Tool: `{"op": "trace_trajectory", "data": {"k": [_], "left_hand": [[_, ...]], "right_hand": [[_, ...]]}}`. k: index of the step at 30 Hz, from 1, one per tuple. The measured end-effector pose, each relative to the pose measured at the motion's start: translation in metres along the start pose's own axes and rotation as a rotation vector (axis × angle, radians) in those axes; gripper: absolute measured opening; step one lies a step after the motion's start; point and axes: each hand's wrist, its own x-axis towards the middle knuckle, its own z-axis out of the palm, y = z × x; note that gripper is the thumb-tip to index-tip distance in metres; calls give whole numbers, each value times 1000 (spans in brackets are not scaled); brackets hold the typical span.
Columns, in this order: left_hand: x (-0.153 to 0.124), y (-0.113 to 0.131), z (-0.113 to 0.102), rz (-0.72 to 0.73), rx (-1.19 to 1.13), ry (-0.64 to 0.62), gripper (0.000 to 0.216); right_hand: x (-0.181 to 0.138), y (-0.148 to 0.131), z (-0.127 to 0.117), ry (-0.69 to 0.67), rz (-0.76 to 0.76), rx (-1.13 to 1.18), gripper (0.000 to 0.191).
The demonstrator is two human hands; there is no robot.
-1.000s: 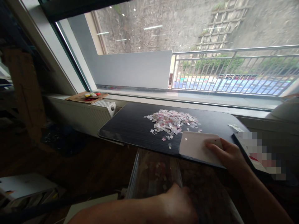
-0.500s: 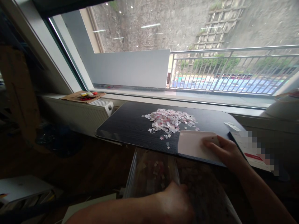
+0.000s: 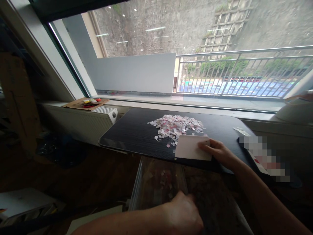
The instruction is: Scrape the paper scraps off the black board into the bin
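My right hand (image 3: 217,152) pinches a flat, pale plastic scraper (image 3: 187,147) between thumb and fingers. The scraper rests on the dark tabletop (image 3: 132,132), close to its front edge and beside a few stray paper squares. Just beyond it lies a heap of small white and pinkish paper squares (image 3: 174,125). Below the front edge stands a clear plastic box (image 3: 137,184) with some paper squares inside. My left hand (image 3: 184,212) is closed at the right wall of this box, its fingers partly hidden and in shadow.
A cardboard sheet with small tools (image 3: 90,103) lies on the sill above a radiator (image 3: 97,119). On the table's right side are a clear plastic strip (image 3: 241,131) and a partly blurred printed packet (image 3: 264,164). Behind the table is a large window.
My right hand has slid the scraper left along the front of the table, nearer to the stray squares. My left hand has stayed at the box.
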Motion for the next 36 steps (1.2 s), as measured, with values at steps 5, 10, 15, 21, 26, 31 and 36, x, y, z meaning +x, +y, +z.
{"op": "trace_trajectory", "data": {"k": [5, 10, 15, 21, 26, 31, 36], "left_hand": [[-5, 2, -14, -14, 28, -97, 14], [-7, 3, -18, -10, 51, -105, 12], [-7, 1, -10, -11, 39, -70, 16], [-6, 1, -6, -3, 41, -42, 16], [-6, 0, -2, -4, 43, 1, 17], [-7, 1, -1, -24, 40, -6, 18], [-9, 2, -3, -27, 40, -3, 20]], "right_hand": [[8, -12, 4, -65, -24, -7, 56], [20, -16, 13, -138, -39, -26, 55], [23, -26, 6, -231, -18, -65, 52], [13, -39, -20, -244, 9, -130, 47], [8, -36, -29, -155, -17, -132, 51], [6, -29, -30, -136, -3, -131, 53], [-3, -35, -44, -101, 39, -159, 49]]}}
